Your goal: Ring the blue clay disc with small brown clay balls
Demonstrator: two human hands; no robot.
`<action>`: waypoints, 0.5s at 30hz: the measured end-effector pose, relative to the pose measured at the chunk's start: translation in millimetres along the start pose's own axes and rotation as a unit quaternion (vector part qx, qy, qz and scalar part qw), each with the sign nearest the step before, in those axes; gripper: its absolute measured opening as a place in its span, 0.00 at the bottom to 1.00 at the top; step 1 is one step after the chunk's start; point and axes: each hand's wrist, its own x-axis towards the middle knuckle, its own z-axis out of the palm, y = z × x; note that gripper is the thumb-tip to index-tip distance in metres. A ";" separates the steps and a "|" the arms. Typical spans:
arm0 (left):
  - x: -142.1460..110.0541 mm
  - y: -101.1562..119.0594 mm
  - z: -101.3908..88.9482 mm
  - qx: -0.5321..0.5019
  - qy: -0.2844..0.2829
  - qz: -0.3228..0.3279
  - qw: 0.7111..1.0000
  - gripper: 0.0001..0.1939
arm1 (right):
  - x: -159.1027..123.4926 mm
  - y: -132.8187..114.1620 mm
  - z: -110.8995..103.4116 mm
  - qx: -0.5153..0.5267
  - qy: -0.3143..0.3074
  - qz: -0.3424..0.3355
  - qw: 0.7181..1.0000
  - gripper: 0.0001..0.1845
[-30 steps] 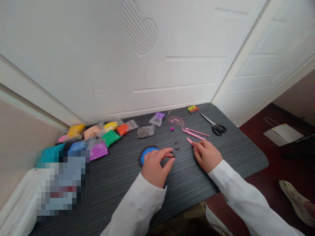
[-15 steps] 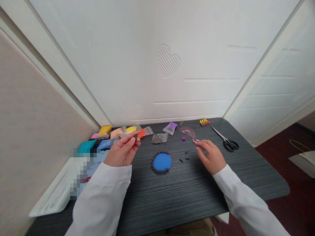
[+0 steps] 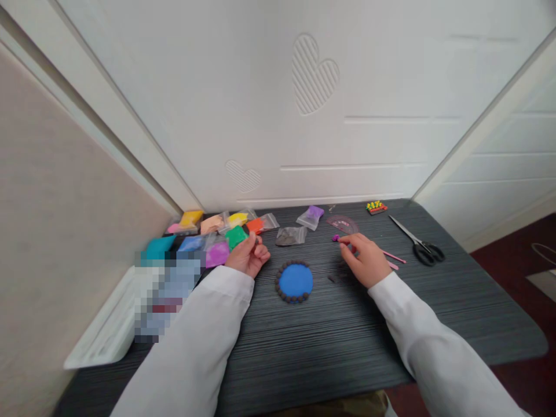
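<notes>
The right hand (image 3: 364,258) has moved to the purple bit (image 3: 336,238), right of the frame's middle – fingers bent, maybe pinching, I can't tell. The left hand (image 3: 248,255), curled by the green packet (image 3: 236,236), hides any hold. The blue disc (image 3: 296,281), mid-frame, lies untouched – its dark balls (image 3: 278,284) leave a gap.

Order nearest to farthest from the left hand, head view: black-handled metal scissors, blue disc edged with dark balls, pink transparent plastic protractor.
1. Blue disc, just right of the left hand.
2. Protractor, right and farther forward.
3. Scissors, far right.
</notes>
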 end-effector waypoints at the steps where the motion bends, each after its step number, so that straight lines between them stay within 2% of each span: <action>1: 0.3 -0.4 -0.7 -0.004 0.000 0.003 1.000 0.14 | -1.3 1.6 0.2 -0.003 -0.002 0.003 1.000 0.11; 5: 0.8 -0.6 -2.6 -0.007 0.027 0.024 0.999 0.09 | -4.1 2.3 0.5 0.005 -0.001 0.000 1.000 0.10; 8: 0.1 0.7 -2.0 0.006 0.049 0.007 0.999 0.03 | -4.1 1.5 0.9 0.012 0.004 -0.010 1.000 0.10; 12: -1.2 3.5 0.2 0.024 0.054 -0.022 0.998 0.10 | -3.6 3.7 0.9 0.008 0.006 -0.007 1.000 0.10; 15: -0.6 3.5 -0.3 0.023 0.052 -0.031 0.998 0.09 | -3.7 6.0 0.1 0.007 0.009 -0.007 1.000 0.11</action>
